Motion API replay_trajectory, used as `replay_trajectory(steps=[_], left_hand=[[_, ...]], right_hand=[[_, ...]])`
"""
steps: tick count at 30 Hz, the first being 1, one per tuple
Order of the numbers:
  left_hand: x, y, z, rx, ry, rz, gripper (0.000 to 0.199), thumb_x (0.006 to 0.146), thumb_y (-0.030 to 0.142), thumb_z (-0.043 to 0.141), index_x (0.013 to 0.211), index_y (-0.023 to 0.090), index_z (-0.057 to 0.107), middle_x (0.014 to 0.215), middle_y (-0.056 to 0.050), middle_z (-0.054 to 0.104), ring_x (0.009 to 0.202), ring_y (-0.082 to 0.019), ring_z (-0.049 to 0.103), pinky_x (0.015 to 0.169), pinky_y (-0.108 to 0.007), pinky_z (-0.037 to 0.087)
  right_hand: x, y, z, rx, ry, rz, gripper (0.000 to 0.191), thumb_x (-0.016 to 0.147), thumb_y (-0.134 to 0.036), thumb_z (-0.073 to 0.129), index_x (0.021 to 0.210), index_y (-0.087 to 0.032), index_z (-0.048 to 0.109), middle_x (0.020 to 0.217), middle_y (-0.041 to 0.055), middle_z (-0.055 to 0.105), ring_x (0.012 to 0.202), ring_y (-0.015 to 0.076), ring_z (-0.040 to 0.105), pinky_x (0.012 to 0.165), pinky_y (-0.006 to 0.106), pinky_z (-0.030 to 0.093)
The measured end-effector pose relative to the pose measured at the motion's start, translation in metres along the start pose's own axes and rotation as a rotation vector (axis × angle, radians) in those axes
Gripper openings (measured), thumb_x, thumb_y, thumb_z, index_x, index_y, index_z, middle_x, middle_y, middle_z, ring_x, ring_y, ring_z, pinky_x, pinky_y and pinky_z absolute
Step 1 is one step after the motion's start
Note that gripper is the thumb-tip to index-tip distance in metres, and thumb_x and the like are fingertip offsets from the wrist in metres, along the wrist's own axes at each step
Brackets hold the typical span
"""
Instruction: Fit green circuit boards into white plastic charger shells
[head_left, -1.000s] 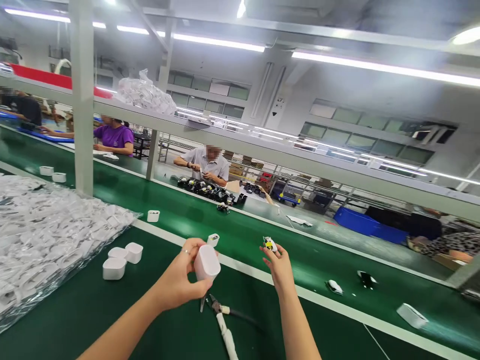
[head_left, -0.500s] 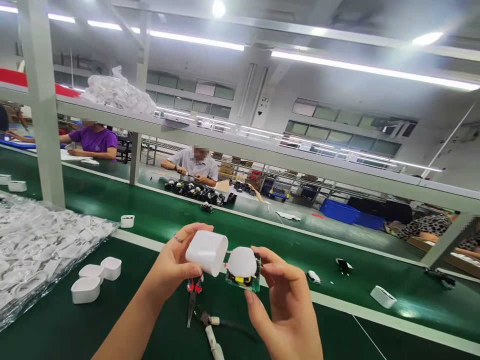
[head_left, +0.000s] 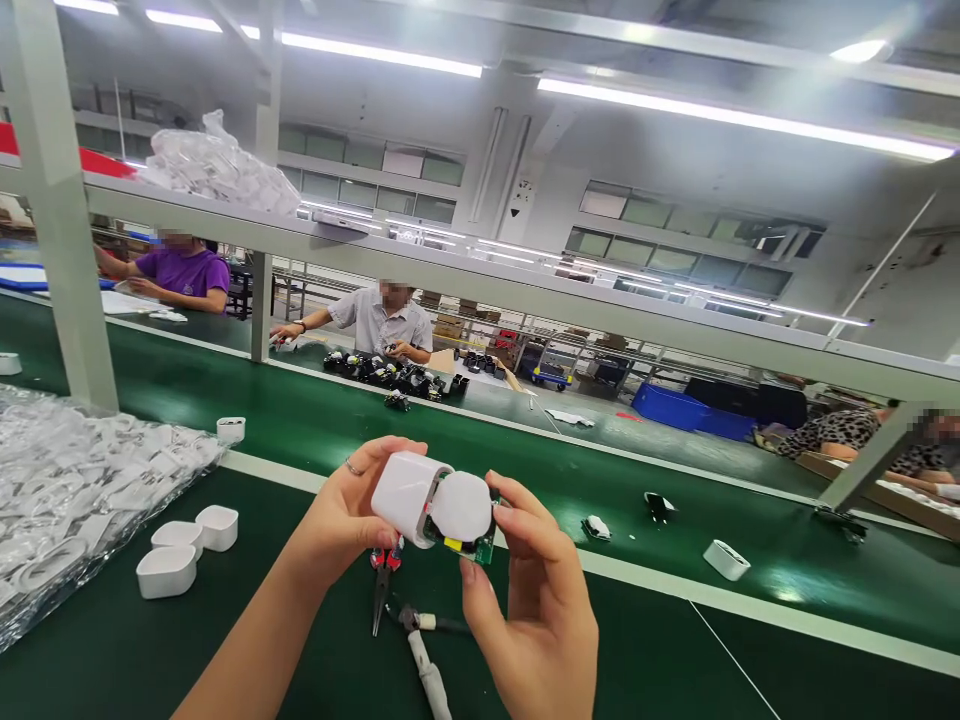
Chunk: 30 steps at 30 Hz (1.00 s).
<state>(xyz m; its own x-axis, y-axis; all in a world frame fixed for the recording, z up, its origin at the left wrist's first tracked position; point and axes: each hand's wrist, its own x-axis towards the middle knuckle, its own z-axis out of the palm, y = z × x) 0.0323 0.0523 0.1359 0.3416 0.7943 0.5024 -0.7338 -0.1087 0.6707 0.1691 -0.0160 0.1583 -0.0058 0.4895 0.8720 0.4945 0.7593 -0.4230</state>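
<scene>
My left hand (head_left: 337, 525) is closed around a white plastic housing (head_left: 405, 495), its open end turned to the right. In my right hand (head_left: 536, 580), thumb and fingers grip a circuit board assembly (head_left: 484, 550) with a white pad (head_left: 463, 506) on its face and a yellow part at the bottom. The board's left edge sits at the mouth of the housing, partly inside it. Below my hands, red-handled pliers (head_left: 384, 575) lie on the green surface beside a tool with a white-wrapped handle (head_left: 427, 675).
Several white housings (head_left: 166, 570) stand at the left, near a plastic bag of white parts (head_left: 82, 500). Small parts and a white housing (head_left: 726, 560) lie on the green belt (head_left: 525, 470). Across it, a person in a light shirt (head_left: 382, 325) works beside black assemblies (head_left: 390, 372).
The board in my right hand has moved left, from beside the housing to its opening. The person across the belt has stretched an arm out to the side. The view has shifted slightly.
</scene>
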Motion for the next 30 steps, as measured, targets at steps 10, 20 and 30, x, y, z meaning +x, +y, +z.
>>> replay_trajectory(steps=[10,20,30], left_hand=[[0.002,-0.006,0.0,-0.025,-0.03,-0.043,0.054,0.041,0.023,0.078,0.09,0.028,0.057,0.101,0.0,0.056,0.087,-0.021,0.052,0.065,-0.025,0.046],[0.002,-0.012,-0.002,-0.082,-0.018,-0.072,0.053,0.04,0.021,0.078,0.089,0.028,0.058,0.101,0.0,0.056,0.088,-0.02,0.052,0.067,-0.024,0.046],[0.003,-0.014,-0.001,-0.103,-0.018,-0.081,0.054,0.038,0.019,0.078,0.088,0.027,0.059,0.098,0.0,0.058,0.091,-0.021,0.051,0.068,-0.024,0.046]], right_hand=[[-0.002,-0.004,0.001,-0.222,-0.055,-0.176,0.036,0.068,-0.005,0.045,0.1,-0.022,0.042,0.105,0.0086,0.046,0.099,0.0192,0.047,0.073,0.032,0.048],[-0.001,-0.007,-0.002,-0.303,-0.037,-0.221,0.038,0.066,-0.005,0.046,0.1,-0.021,0.043,0.104,0.0088,0.046,0.094,0.0195,0.05,0.07,0.031,0.048],[-0.001,-0.008,-0.003,-0.383,-0.036,-0.266,0.039,0.066,-0.005,0.045,0.101,-0.022,0.041,0.104,0.0099,0.043,0.092,0.0205,0.048,0.07,0.037,0.046]])
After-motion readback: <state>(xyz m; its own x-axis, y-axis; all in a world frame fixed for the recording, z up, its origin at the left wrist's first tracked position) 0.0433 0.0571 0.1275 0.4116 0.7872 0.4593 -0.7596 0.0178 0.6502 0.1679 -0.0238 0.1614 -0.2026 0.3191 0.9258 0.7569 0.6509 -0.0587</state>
